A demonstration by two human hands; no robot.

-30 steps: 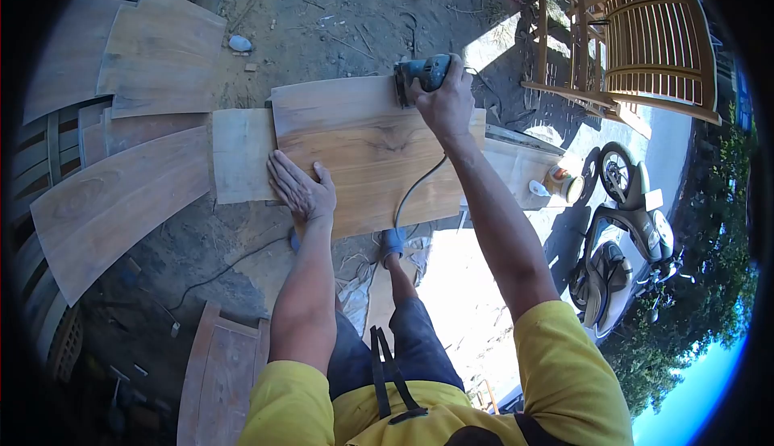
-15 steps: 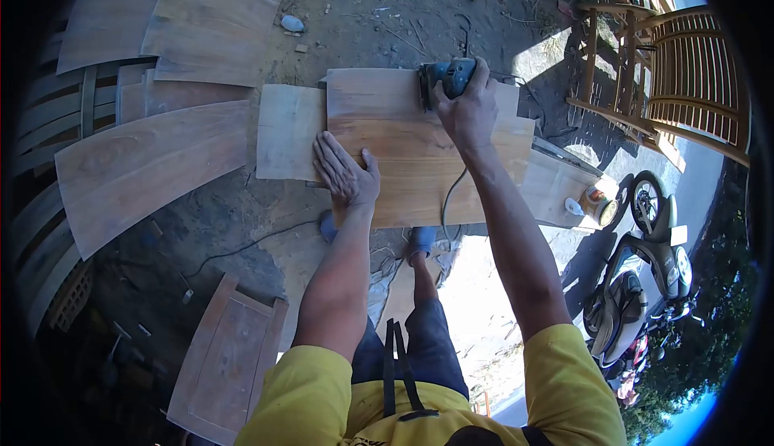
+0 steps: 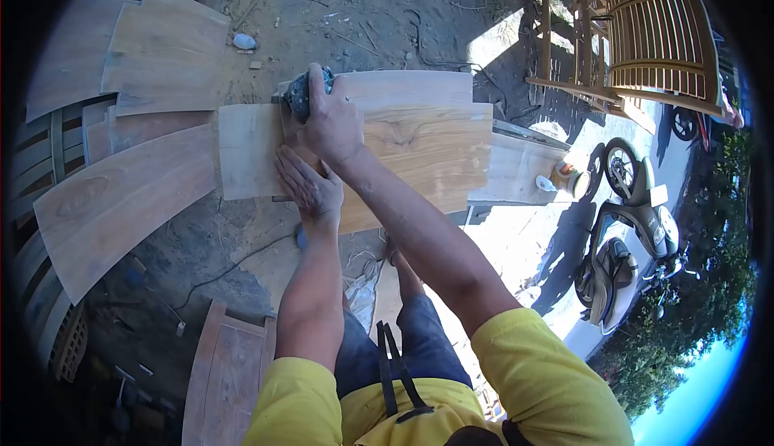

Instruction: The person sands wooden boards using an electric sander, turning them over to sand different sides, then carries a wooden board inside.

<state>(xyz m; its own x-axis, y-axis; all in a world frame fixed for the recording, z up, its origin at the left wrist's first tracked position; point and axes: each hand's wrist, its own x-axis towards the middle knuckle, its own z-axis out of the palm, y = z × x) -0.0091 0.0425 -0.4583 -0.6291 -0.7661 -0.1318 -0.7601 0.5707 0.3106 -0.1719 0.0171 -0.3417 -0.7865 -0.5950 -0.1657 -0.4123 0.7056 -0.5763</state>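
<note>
My right hand [image 3: 332, 128] is wrapped round a blue-green electric sander [image 3: 297, 98]. The sander rests at the far left corner of a wooden panel [image 3: 427, 149] with warm brown grain. Fingers stretched and flat, my left hand [image 3: 310, 186] presses on the panel's left edge, just below my right hand. A paler board [image 3: 248, 152] sticks out to the left from under that edge. Another pale board [image 3: 419, 86] shows along the far side. My right forearm crosses over the panel and hides part of it.
Several curved wooden panels [image 3: 129, 196] lie on slats at the left. A framed wooden panel [image 3: 226, 373] stands at the lower left. To the right are a container [image 3: 571, 182] on a board, a motorcycle [image 3: 629, 236] and a slatted wooden chair [image 3: 657, 43]. A cable [image 3: 234, 267] crosses the ground.
My right hand has carried the sander leftward along the panel's far edge, close to my left hand. My left hand stays flat at the left edge. The whole view has shifted slightly.
</note>
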